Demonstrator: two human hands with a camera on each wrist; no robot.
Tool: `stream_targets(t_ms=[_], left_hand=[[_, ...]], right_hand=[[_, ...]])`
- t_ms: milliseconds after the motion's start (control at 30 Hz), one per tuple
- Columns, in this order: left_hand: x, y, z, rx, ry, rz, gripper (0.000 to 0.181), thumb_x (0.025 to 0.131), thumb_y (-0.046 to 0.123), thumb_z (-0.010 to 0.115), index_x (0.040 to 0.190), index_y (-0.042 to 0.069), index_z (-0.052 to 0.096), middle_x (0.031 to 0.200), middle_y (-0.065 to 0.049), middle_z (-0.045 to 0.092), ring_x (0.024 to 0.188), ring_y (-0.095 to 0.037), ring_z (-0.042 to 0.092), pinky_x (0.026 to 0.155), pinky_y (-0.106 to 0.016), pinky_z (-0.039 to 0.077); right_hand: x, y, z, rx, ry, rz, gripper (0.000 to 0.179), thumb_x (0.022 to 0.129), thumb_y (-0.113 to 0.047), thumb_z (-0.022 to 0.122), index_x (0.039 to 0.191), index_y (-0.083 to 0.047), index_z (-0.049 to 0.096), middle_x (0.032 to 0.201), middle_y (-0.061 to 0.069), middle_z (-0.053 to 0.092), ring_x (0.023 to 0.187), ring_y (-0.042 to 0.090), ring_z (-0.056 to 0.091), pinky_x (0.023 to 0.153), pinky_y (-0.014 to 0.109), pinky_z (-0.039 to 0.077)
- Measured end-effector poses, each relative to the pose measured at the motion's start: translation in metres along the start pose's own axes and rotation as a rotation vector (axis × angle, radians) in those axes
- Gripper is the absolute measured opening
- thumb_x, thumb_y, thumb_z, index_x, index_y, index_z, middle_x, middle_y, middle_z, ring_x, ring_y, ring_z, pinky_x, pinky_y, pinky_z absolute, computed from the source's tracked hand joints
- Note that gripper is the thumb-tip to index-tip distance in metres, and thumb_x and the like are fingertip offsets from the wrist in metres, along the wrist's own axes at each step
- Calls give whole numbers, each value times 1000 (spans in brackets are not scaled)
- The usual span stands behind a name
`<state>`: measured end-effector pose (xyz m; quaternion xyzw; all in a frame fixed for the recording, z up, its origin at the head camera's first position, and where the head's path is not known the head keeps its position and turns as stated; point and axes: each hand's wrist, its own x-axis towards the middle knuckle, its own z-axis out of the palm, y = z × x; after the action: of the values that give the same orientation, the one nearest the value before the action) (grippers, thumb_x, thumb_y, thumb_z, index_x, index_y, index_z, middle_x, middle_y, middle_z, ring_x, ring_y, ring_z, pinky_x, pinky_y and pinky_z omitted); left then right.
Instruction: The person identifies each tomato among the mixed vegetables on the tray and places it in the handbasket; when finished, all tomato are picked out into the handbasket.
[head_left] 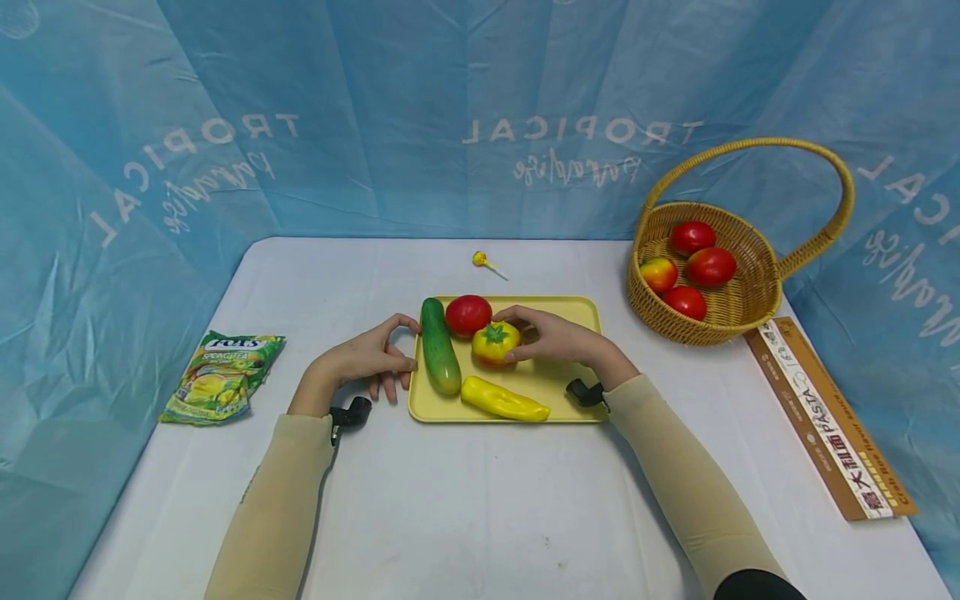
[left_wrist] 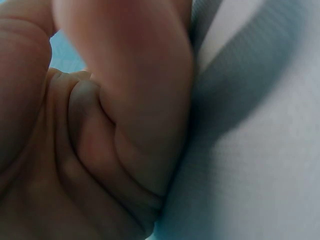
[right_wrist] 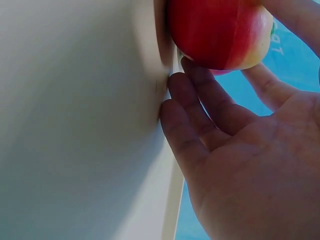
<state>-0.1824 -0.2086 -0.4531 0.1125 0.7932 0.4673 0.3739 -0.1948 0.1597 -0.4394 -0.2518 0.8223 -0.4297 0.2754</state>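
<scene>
My right hand (head_left: 558, 342) pinches a yellow-and-red tomato (head_left: 495, 343) with a green star-shaped top, thumb and index finger around it, over the yellow tray (head_left: 577, 312). In the right wrist view the tomato's red side (right_wrist: 215, 35) shows between thumb and fingers, while the other fingers reach down to the tray. My left hand (head_left: 367, 358) is at the tray's left edge, thumb and index fingertips right at the rim, its other fingers loosely bent. On the tray lie a green cucumber (head_left: 439, 350), a red tomato (head_left: 468, 315) and a long yellow pepper (head_left: 504, 399).
A wicker basket (head_left: 675, 327) with several red fruits stands at the back right, its tall handle raised. Below it lies a long brown pasta box (head_left: 828, 417). A green candy bag (head_left: 221, 379) is at the left, and a lollipop (head_left: 489, 264) lies behind the tray.
</scene>
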Motion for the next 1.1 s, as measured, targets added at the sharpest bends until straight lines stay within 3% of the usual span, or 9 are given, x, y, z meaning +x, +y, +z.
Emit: stream_targets(t_ms=[667,1100], left_hand=[[0,-1,1,-1,4,3,60,103,23,68,149,27,31,86,-13,77,59,-27,75,49,-31,58],[0,0,1,9,5,-5,60,102,24,68,149,27,31,87,-13,77,59,-27,75,49,-31,58]], right_hand=[[-3,-3,-1,-20,34,11,60,99,-28,77,153,-22,52,155,5,54,140,27,56,121,47,48],[-16,-6,-18,-10,79,18,66,98,-29,79,156,-21,50,157,7,52,143,30,54,120,49,48]])
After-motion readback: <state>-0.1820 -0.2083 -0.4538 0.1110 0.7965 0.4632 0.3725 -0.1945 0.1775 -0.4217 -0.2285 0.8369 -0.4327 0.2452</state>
